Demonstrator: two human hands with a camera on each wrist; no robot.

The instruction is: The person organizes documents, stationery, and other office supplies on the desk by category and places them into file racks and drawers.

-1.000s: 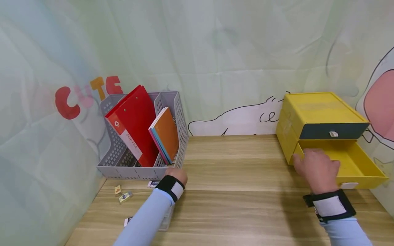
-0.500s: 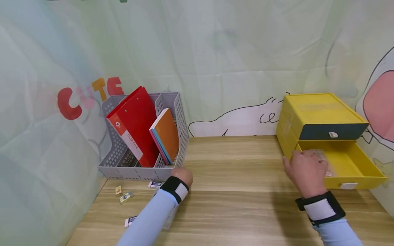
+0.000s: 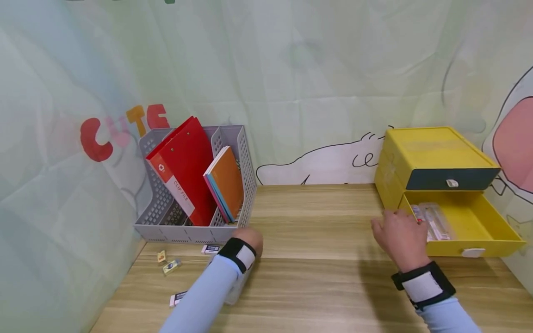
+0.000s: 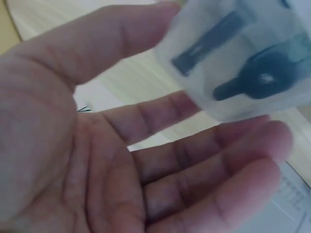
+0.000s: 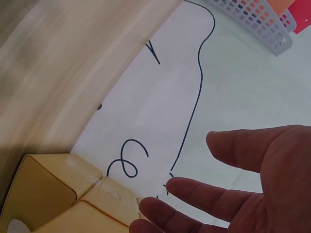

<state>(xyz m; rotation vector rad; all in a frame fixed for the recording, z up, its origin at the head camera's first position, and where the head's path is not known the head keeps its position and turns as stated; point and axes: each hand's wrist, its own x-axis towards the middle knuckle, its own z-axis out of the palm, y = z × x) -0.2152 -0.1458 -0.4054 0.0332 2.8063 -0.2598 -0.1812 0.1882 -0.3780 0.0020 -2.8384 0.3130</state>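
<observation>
My left hand (image 3: 249,240) pinches a translucent plastic case (image 4: 228,92) between thumb and fingertips, beside the front right corner of the grey organizer. Dark pieces show through its wall, out of focus. In the head view my sleeve partly covers that case (image 3: 238,291). My right hand (image 3: 401,237) is over the left side of a pulled-out yellow drawer (image 3: 499,248); in the right wrist view its fingers are spread and hold nothing. Inside the drawer, along its left side, lie clear plastic packs (image 3: 437,221) with slim items in them, partly hidden by the hand.
The grey organizer (image 3: 175,233) holds a red clip file (image 3: 193,173) and several notebooks (image 3: 226,185). Small erasers (image 3: 171,267) lie on the wooden table (image 3: 312,277) at left. Above the open drawer is a shut dark-fronted drawer (image 3: 433,179) of the yellow cabinet (image 3: 441,143).
My right hand has moved left out of the drawer, and the clear packs have come into view there. The left hand has shifted slightly right with the case.
</observation>
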